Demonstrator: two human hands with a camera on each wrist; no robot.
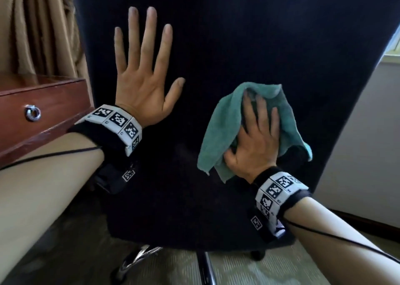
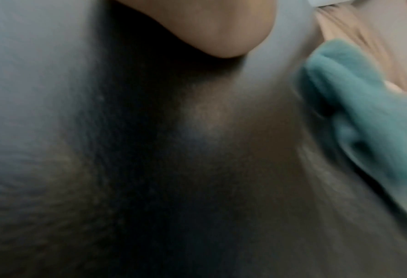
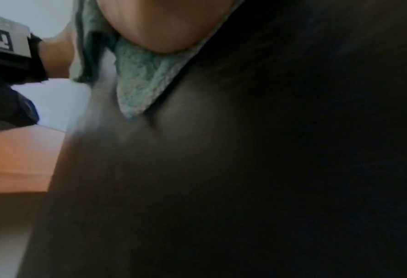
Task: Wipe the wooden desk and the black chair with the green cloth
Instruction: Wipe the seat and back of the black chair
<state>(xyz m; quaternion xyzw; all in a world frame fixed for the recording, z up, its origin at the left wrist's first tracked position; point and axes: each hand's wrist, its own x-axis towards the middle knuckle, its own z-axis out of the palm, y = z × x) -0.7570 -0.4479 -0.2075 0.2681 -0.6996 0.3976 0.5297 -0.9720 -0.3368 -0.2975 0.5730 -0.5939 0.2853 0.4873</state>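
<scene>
The black chair (image 1: 238,35) fills the middle of the head view, its back facing me. My left hand (image 1: 140,83) lies flat on the chair back with fingers spread and straight, holding nothing. Lower and to the right, my right hand (image 1: 257,141) presses the green cloth (image 1: 218,137) flat against the chair back; its fingers are straight and a fold of cloth covers their tips. The wooden desk (image 1: 43,96) stands at the left. In the wrist views the cloth (image 2: 354,97) (image 3: 140,79) shows against the blurred dark chair fabric (image 2: 173,188) (image 3: 268,169).
A drawer with a metal ring pull (image 1: 33,112) faces me on the desk's front. Beige curtains (image 1: 43,25) hang behind the desk. The chair's chrome base (image 1: 140,256) spreads over patterned carpet (image 1: 259,269). A pale wall (image 1: 368,133) rises at the right.
</scene>
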